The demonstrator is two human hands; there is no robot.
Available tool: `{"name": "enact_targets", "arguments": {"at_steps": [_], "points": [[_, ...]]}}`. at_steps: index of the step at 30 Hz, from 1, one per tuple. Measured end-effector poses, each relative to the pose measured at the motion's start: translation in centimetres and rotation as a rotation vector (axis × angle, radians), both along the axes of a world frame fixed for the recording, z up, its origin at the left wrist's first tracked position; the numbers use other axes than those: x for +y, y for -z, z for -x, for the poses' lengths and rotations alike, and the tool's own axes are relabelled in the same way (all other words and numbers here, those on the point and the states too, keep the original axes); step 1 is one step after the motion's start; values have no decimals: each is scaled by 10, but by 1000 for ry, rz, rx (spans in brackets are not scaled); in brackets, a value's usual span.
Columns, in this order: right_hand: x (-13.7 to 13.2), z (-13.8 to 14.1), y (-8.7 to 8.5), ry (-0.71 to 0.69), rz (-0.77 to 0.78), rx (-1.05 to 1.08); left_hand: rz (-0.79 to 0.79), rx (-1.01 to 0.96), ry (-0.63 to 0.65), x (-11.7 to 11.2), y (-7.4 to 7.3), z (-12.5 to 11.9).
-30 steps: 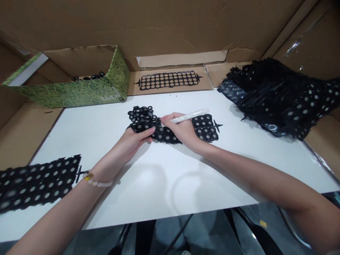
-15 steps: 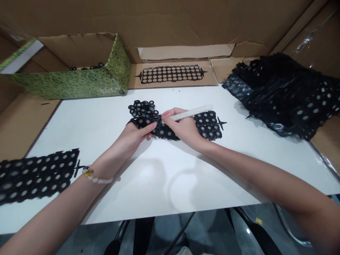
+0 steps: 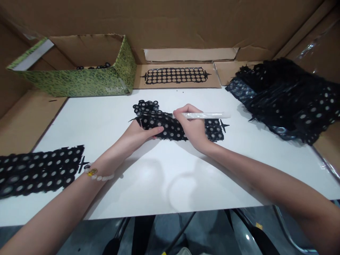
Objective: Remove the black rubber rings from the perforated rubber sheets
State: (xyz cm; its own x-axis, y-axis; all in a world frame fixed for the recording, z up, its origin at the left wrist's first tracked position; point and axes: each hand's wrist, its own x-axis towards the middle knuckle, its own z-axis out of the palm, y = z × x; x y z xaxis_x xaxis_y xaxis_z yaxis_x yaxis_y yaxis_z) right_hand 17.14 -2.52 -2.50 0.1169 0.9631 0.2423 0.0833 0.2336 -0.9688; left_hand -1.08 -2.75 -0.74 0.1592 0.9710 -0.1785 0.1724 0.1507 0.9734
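A black sheet (image 3: 172, 134) with rows of pale round holes lies on the white table under both hands. At its left end, my left hand (image 3: 145, 132) grips it, thumb flat on top and fingers mostly hidden under the edge. My right hand (image 3: 192, 125) rests over its middle, closed around a white pen-shaped tool (image 3: 209, 115) that points left. The tool's tip is near the sheet's far edge and too small to make out. Several loose black rings (image 3: 146, 106) are heaped against the sheet's far left edge. A thin star-shaped tab (image 3: 224, 125) sticks out from its right end.
A green patterned box (image 3: 92, 83) with black pieces inside stands back left. Behind the hands, a black perforated grid (image 3: 175, 75) lies on cardboard. Another dotted sheet (image 3: 39, 171) is at left, a big black pile (image 3: 289, 99) at right. Cardboard walls (image 3: 175, 24) enclose the table (image 3: 148, 191).
My right hand has moved right along the sheet, and the white tool has swung from slanting upward to nearly level. My left hand still holds the left end. The view has shifted slightly.
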Motion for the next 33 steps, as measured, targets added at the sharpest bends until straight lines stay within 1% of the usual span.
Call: {"name": "enact_targets", "arguments": {"at_steps": [2, 4, 8, 11, 13, 17, 21, 23, 28, 31, 33], "points": [[-3, -2, 0, 8, 13, -2, -42, 64, 0, -2, -2, -1], [-9, -5, 1, -38, 27, -14, -70, 83, -15, -2, -1, -1], [-18, -9, 6, -192, 28, -50, -17, -4, 4, 1, 5, 0], [-18, -10, 10, -220, 10, -60, 24, -62, 0, 2, 7, 2], [-16, -10, 11, -213, 3, -53, 44, -80, -11, 2, 4, 1], [-13, -10, 13, -134, 4, -8, 83, -95, -24, -1, -1, -5], [-13, -8, 11, -90, 21, 6, 9, -90, -175, -4, 2, -12], [-14, -7, 9, -73, 26, 6, 15, -106, -214, -4, 5, -13], [-13, -7, 8, -42, 20, 25, 59, -140, -175, -2, 7, -12], [-12, -7, 8, -39, 34, 31, 62, -140, -161, -2, 5, -12], [-12, -7, 8, -49, 37, 27, 70, -120, -119, 0, 3, -9]]}}
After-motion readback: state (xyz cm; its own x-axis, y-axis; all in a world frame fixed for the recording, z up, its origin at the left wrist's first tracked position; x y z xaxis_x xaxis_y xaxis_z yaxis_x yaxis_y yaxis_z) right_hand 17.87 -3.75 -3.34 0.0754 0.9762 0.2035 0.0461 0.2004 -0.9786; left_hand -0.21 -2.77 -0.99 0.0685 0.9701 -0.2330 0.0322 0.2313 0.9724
